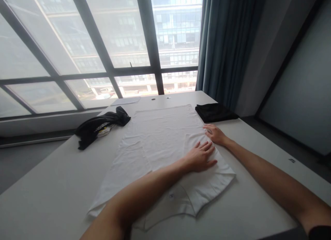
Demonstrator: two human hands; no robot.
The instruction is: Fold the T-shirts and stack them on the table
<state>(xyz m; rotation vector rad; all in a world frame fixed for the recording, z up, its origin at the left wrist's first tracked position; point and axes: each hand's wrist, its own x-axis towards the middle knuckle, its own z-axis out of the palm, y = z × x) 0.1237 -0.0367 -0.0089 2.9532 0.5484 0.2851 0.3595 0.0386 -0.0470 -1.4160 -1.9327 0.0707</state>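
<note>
Now: left hand (199, 158) splayed, empty, on shirt (165, 140); right hand (216, 134), grip unclear, at edge, wide tabletop (263, 147) alongside.

2 hands (200, 158) (217, 135), 1 wht shirt (165, 129), 2 blk cloths (110, 118) (216, 112).

The left forearm (144, 190) hides part of the white shirt (162, 129) beneath it.

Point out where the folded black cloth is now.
In the head view, the folded black cloth lies right of centre on the white table, just beyond the right hand and beside the white shirt's far end.
</note>
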